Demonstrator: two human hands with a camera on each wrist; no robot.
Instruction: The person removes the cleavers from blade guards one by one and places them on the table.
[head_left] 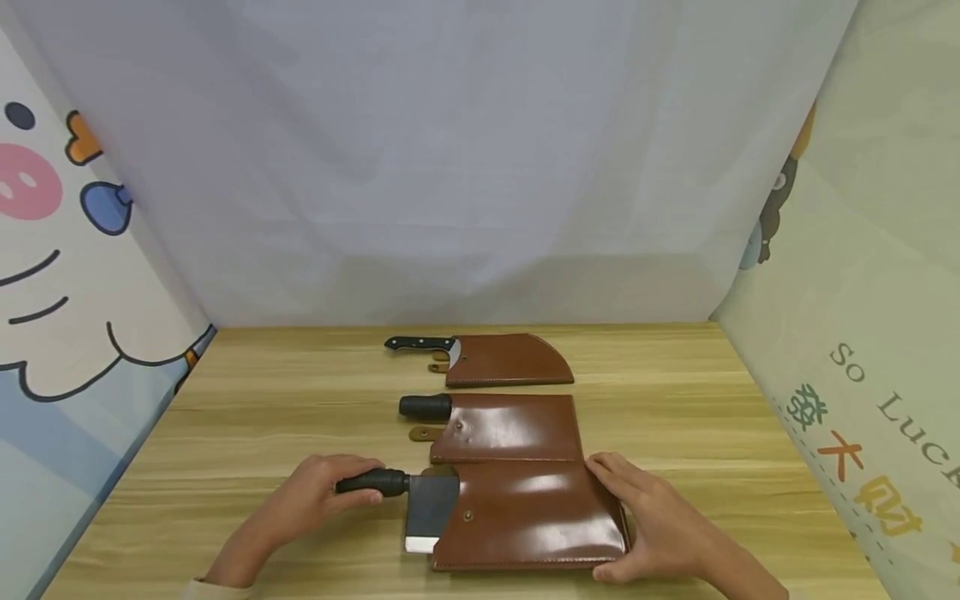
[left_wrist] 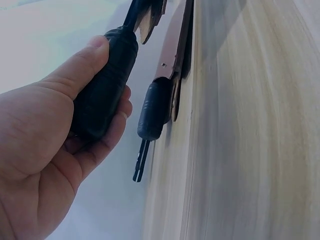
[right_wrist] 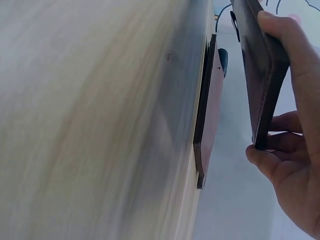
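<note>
A cleaver (head_left: 431,510) with a black handle is partly inside a brown leather sheath (head_left: 532,521), nearest the front. Part of its dark blade and pale edge shows outside the opening; the rest is hidden. My left hand (head_left: 318,493) grips the handle (left_wrist: 107,85), thumb along one side and fingers curled round the other. At the sheath's closed end, my right hand (head_left: 660,525) holds the leather between thumb and fingers. In the right wrist view, that sheath (right_wrist: 262,75) is lifted off the table.
Just behind lies a second sheathed cleaver (head_left: 510,427), overlapped by the front sheath in the head view. Farther back is a third sheathed knife (head_left: 513,360) with a riveted black handle. All handles point left on the wooden table (head_left: 247,392). A white cloth (head_left: 465,167) hangs behind.
</note>
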